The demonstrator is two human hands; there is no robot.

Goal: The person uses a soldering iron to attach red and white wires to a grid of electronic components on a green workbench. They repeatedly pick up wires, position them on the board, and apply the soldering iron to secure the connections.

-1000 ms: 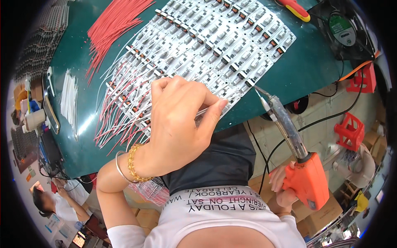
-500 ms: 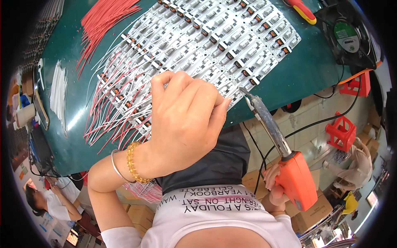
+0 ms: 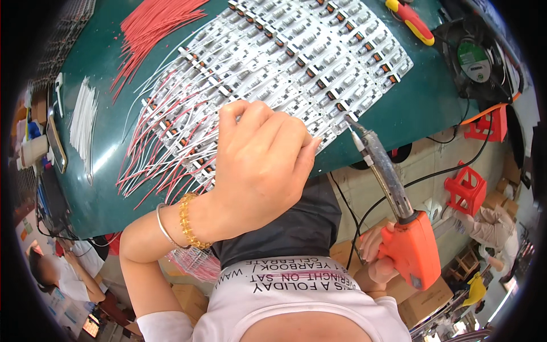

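My left hand (image 3: 259,162) is closed over the near part of a panel of small white circuit boards (image 3: 296,65). Its curled fingertips are turned away, so whatever they pinch is hidden. My right hand (image 3: 377,261) is wrapped round the orange handle of a soldering gun (image 3: 412,246). The gun's dark metal tip, with a thin feed tube beside it, points at the panel's near right edge, close to my left fingers; contact cannot be made out. Red and white wires (image 3: 156,154) fan out from the boards left of my hand.
On the green table (image 3: 117,202) lie a bundle of red wires (image 3: 154,28), white wires (image 3: 84,122) and a phone (image 3: 57,142). Red-yellow pliers (image 3: 419,25) and a black fan (image 3: 476,60) are at far right. Red stools (image 3: 466,191) and other people are beyond the table.
The soldering gun's tip has moved slightly right and away from my left fingers. My left hand stays closed, a little farther right. The view has shifted slightly.
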